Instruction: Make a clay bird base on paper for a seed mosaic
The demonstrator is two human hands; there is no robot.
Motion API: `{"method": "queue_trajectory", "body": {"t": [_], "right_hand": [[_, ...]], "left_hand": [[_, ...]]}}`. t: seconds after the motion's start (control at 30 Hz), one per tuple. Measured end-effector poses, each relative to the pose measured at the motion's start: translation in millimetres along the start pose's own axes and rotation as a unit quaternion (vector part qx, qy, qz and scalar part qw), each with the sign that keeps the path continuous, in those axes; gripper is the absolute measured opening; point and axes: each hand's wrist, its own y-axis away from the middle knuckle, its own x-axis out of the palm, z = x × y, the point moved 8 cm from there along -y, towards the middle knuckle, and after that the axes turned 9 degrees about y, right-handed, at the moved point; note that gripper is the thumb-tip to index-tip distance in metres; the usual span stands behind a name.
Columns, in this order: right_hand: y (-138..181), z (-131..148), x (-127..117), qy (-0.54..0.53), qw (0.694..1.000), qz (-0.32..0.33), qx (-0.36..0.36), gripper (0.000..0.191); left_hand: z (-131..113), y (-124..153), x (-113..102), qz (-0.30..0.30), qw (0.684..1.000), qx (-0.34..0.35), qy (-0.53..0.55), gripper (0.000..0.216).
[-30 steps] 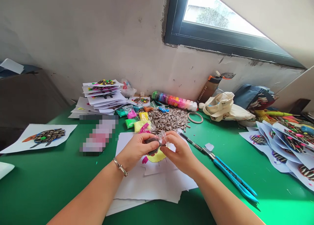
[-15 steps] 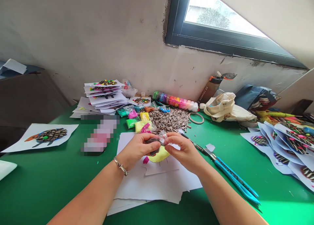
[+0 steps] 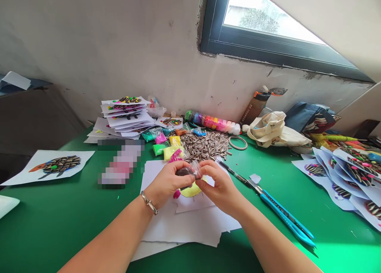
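Observation:
Between my two hands is a small clear bag of black modelling clay. My left hand is closed around the bag's left side. The fingertips of my right hand pinch at its right end, where a little dark clay shows; how much they hold is hidden. Below them, a yellow clay shape lies on white paper, with a magenta clay piece at its left edge. Striped sunflower seeds are heaped just beyond my hands.
Bags of coloured clay lie left of the seeds. On the right are a pen, blue cutter and tape ring. Seed pictures overlap at far right; a paper stack stands back left. A bottle leans by the wall.
My right fingers have shifted slightly from the bag's clear plastic toward the dark clay at its end. My left hand keeps its hold, and the things on the table stay put.

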Motion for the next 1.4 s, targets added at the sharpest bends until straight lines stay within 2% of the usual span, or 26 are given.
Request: {"method": "queue_trajectory", "body": {"t": [0.23,0.4,0.57,0.9,1.03,1.13,1.3,1.4], "right_hand": [[0,-1,-2,-0.004,1.000,-0.008,0.014,0.012],[-1,-9,-3,-0.077,0.995,0.014,0.066,0.002],[-1,-18,-3,-0.126,0.987,0.032,0.099,0.007],[-2,-10,-6,-0.001,0.999,-0.001,0.043,0.007],[-1,-15,-7,0.007,0.998,0.003,0.058,0.005],[-2,-20,-8,-0.033,0.996,0.011,0.084,0.004],[-1,-27,-3,-0.126,0.981,0.047,0.137,0.021],[0,-28,2,-0.161,0.975,0.065,0.140,0.017]], "left_hand": [[0,0,2,0.012,1.000,0.001,0.000,0.028],[-2,0,1,0.004,1.000,-0.002,0.002,0.031],[-4,1,1,-0.003,1.000,-0.007,-0.002,0.033],[2,-3,-4,-0.005,0.999,0.003,-0.040,0.031],[3,-4,-6,-0.006,0.999,0.006,-0.048,0.030],[3,-4,-7,-0.011,0.999,0.003,-0.031,0.034],[-1,-3,-7,-0.014,1.000,0.002,-0.019,0.037],[0,-3,-6,-0.003,1.000,-0.004,-0.017,0.035]]}}
